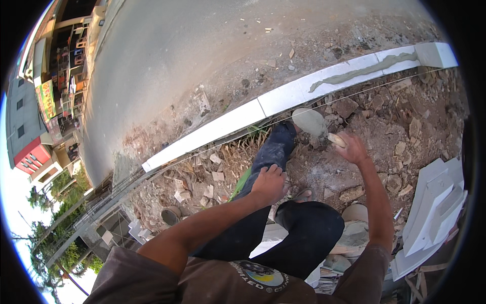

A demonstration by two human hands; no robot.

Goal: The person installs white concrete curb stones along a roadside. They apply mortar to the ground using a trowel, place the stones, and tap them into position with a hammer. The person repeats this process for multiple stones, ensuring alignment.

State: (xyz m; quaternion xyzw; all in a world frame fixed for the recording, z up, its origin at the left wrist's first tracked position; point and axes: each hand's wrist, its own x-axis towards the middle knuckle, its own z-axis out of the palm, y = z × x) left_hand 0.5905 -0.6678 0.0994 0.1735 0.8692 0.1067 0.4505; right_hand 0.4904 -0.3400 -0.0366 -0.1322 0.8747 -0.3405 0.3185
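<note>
A: ok so going by the head view, what's the right hand (352, 147) got?

B: a mason's trowel (310, 122), rounded blade, pale handle. Fingers are curled snugly round that handle. The blade is out over the rubble (386, 133), just on the near side of the low white-topped wall (217, 129). Can't tell if it's touching the ground

A: how do you reckon it handles?

B: guessing stiff, fairly light, not fragile, but nose-heavy if that grey stuff on the blade is wet mortar. I'd grab it by the handle, same as here, and keep off the blade, probably gritty and a bit slick

A: and the left hand (271, 183)?

B: open, fingers draped loosely over the left leg (268, 153) near the knee. Palm's hidden, but nothing shows in it

A: anything on the wall?

B: yeah, a ragged mortar strip (349, 77) along the right-hand stretch
</note>
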